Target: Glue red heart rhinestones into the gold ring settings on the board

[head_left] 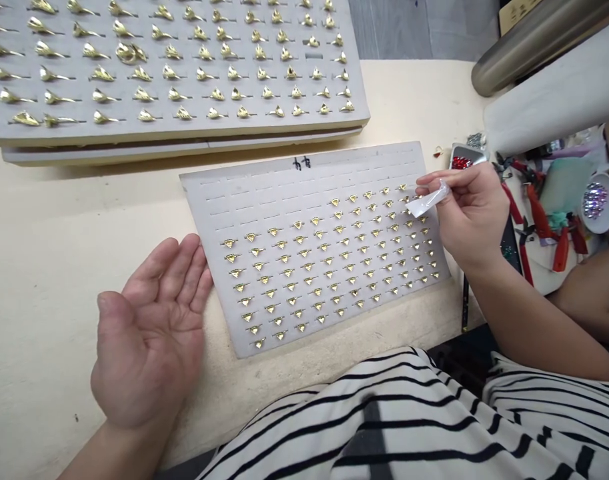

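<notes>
A grey foam ring board (279, 193) marked "44" lies on the table, with many small gold rings (329, 275) with triangular tops set in its slits. The slits at its upper left hold no rings. My right hand (477, 207) is over the board's right edge, fingers pinched on a small whitish, translucent strip (427, 201) that slants down over the rings. What its lower end touches, I cannot tell. Palm up beside the board's left edge rests my left hand (154, 333), fingers stretched out and nothing in it, fingertips close to the edge.
Behind is a stacked, larger ring board (194, 123) full of gold rings. To the right are a tray of red stones (461, 162), red-handled pliers (561, 250), a white bowl of shiny stones (595, 202) and a white roll (554, 87). Another person's arm (591, 293) is at far right.
</notes>
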The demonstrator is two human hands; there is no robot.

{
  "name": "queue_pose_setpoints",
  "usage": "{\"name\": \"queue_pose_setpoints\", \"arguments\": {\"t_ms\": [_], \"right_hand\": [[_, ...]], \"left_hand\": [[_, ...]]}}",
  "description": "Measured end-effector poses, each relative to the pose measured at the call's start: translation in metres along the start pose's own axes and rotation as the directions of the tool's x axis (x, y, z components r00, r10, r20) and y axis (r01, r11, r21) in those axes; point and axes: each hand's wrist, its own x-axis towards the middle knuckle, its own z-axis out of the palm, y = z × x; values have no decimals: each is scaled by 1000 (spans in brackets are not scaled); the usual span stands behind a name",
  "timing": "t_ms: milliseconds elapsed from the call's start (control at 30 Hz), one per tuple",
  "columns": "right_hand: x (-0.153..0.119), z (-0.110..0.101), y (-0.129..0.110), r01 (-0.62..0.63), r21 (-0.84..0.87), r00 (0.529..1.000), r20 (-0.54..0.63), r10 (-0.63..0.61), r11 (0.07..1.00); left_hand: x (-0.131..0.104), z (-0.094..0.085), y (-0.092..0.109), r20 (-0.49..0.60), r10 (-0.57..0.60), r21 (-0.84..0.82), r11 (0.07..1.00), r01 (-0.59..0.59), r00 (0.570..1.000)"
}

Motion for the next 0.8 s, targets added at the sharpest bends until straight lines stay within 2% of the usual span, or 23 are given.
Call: {"name": "queue_pose_setpoints", "arguments": {"t_ms": [267,533,800], "right_hand": [[0,2,1,-27,-4,1000,13,27,1000],[-2,-3,2,-19,-97,1000,16,21,995],[0,0,3,12,-54,1000,-6,-12,998]], "left_hand": [[1,1,0,15,-16,4,1000,15,1000],[0,0,0,7,-17,19,1000,17,1000],[-1,-1,3,1,-36,22,999,36,999]]}}
